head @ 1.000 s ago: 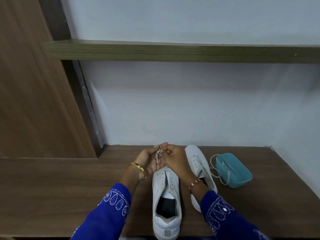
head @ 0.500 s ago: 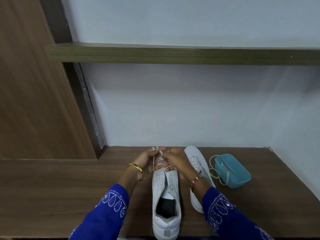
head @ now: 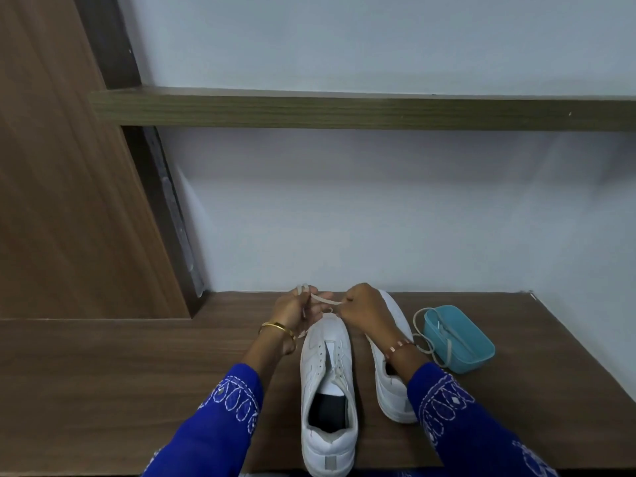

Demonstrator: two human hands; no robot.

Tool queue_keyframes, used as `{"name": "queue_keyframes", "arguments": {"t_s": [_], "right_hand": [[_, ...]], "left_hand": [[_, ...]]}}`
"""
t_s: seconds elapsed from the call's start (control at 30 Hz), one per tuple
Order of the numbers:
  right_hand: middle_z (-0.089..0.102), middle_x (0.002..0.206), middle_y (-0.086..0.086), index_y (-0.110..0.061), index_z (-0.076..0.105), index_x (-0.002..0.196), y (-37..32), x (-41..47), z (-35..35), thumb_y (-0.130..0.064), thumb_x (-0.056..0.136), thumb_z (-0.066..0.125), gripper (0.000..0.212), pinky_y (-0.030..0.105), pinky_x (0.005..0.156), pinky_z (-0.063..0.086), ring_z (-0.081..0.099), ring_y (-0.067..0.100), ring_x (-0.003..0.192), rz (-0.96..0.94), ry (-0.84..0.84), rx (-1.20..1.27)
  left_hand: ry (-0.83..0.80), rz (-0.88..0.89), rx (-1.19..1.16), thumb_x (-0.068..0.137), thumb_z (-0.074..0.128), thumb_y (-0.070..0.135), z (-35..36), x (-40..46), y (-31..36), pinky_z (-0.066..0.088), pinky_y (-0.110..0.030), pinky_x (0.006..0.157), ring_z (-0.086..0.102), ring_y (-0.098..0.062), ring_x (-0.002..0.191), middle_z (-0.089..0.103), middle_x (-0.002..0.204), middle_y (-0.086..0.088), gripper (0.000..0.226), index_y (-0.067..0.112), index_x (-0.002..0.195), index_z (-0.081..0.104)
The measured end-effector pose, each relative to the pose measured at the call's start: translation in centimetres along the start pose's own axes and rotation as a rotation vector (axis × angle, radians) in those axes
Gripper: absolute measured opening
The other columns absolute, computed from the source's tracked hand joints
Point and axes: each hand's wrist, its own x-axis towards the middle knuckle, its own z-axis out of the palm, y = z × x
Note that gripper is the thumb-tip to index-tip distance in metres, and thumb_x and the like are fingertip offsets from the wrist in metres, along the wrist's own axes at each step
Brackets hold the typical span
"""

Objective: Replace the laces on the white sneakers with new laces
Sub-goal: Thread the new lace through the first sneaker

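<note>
grip: left hand (head: 292, 309), right hand (head: 361, 306) pinch lace (head: 321, 299) | lace: pale, flat, taut over sneaker (head: 327, 383)

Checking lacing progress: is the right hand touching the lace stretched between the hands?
Touching. In the head view the right hand pinches one end of the lace, which runs taut across to the left hand.

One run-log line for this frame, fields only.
left hand: holds lace | right hand: pinches lace | lace: stretched between hands above left sneaker toe | right sneaker: beside | teal container: spare lace draped
</note>
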Motion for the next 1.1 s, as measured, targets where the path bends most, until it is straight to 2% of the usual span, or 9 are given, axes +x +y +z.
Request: {"name": "queue_keyframes", "arguments": {"t_s": [0.13,0.23,0.37,0.57,0.7,0.8,0.87,1.0,1.1], "right_hand": [[0.051,0.052,0.002,-0.009,0.064,0.066,0.8,-0.2,-1.4,-0.010,0.087,0.058,0.021,0.016,0.044,0.033,0.042,0.008,0.044,0.026,-0.157,0.167],[0.046,0.042,-0.006,-0.001,0.069,0.090,0.8,-0.8,-2.1,-0.010,0.092,0.048,0.023,0.017,0.040,0.033,0.036,0.003,0.033,0.085,-0.213,0.357],[0.038,0.047,-0.009,-0.007,0.061,0.073,0.3,-1.1,-2.1,-0.015,0.095,0.043,0.030,0.019,0.040,0.026,0.030,0.010,0.040,0.159,-0.216,0.382],[0.037,0.055,0.003,-0.012,0.050,0.061,1.1,-0.3,-1.6,-0.006,0.089,0.038,0.032,0.018,0.041,0.029,0.031,0.012,0.044,0.362,-0.245,0.439],[0.043,0.061,0.002,-0.011,0.054,0.061,1.7,0.3,-0.9,-0.004,0.087,0.049,0.027,0.018,0.043,0.035,0.038,0.011,0.050,0.383,-0.271,0.422],[0.049,0.052,-0.005,-0.011,0.055,0.059,1.3,0.6,-1.3,0.002,0.087,0.049,0.031,0.010,0.042,0.032,0.039,0.005,0.050,0.249,-0.183,0.434],[0.055,0.065,-0.005,-0.006,0.063,0.069,0.8,1.3,-1.7,-0.001,0.089,0.049,0.025,0.007,0.049,0.037,0.047,0.003,0.060,0.166,-0.093,0.469],[0.067,0.095,-0.003,-0.005,0.073,0.096,1.0,2.2,-1.1,-0.012,0.091,0.053,0.022,0.019,0.081,0.043,0.057,0.007,0.092,0.073,0.102,0.452],[0.070,0.080,0.007,-0.004,0.075,0.085,2.6,1.8,0.6,-0.021,0.088,0.059,0.023,0.027,0.075,0.046,0.060,0.014,0.077,0.070,0.128,0.354]], "left_hand": [[0.051,-0.006,-0.108,0.101,0.032,0.019,-1.2,0.1,0.7,0.055,-0.024,0.052,0.068,-0.014,0.055,0.073,0.067,-0.004,0.026,0.011,0.082,0.049],[0.053,-0.074,-0.089,0.102,0.030,0.019,-1.7,0.4,0.6,0.056,-0.026,0.053,0.069,-0.014,0.058,0.072,0.067,-0.004,0.027,0.009,0.092,0.053],[-0.014,-0.282,0.174,0.101,0.022,0.024,-1.8,0.5,0.1,0.048,-0.030,0.062,0.066,-0.016,0.056,0.071,0.064,-0.004,0.039,0.010,0.088,0.056],[0.014,-0.429,0.551,0.099,0.023,0.015,-2.3,0.4,-0.8,0.044,-0.031,0.062,0.056,-0.021,0.060,0.064,0.046,-0.003,0.028,0.010,0.087,0.048],[0.065,-0.346,0.631,0.100,0.026,0.009,-1.8,0.8,-0.8,0.041,-0.027,0.055,0.054,-0.019,0.054,0.063,0.046,-0.003,0.027,0.005,0.086,0.049],[0.066,-0.132,0.594,0.095,0.037,0.000,-1.2,1.6,0.2,0.041,-0.026,0.052,0.057,-0.015,0.051,0.063,0.066,-0.008,0.019,0.004,0.087,0.054],[0.049,0.027,0.571,0.095,0.041,0.004,-0.7,2.0,1.1,0.044,-0.024,0.060,0.057,-0.012,0.060,0.062,0.075,-0.006,0.021,0.006,0.091,0.061],[0.091,0.151,0.625,0.095,0.046,0.007,-0.6,2.8,1.3,0.046,-0.022,0.070,0.058,-0.012,0.075,0.062,0.097,-0.009,0.024,0.003,0.108,0.065],[0.126,0.096,0.834,0.093,0.047,0.003,-1.5,3.1,-0.6,0.047,-0.030,0.074,0.061,-0.024,0.083,0.066,0.103,-0.022,0.024,-0.005,0.107,0.065]]}}
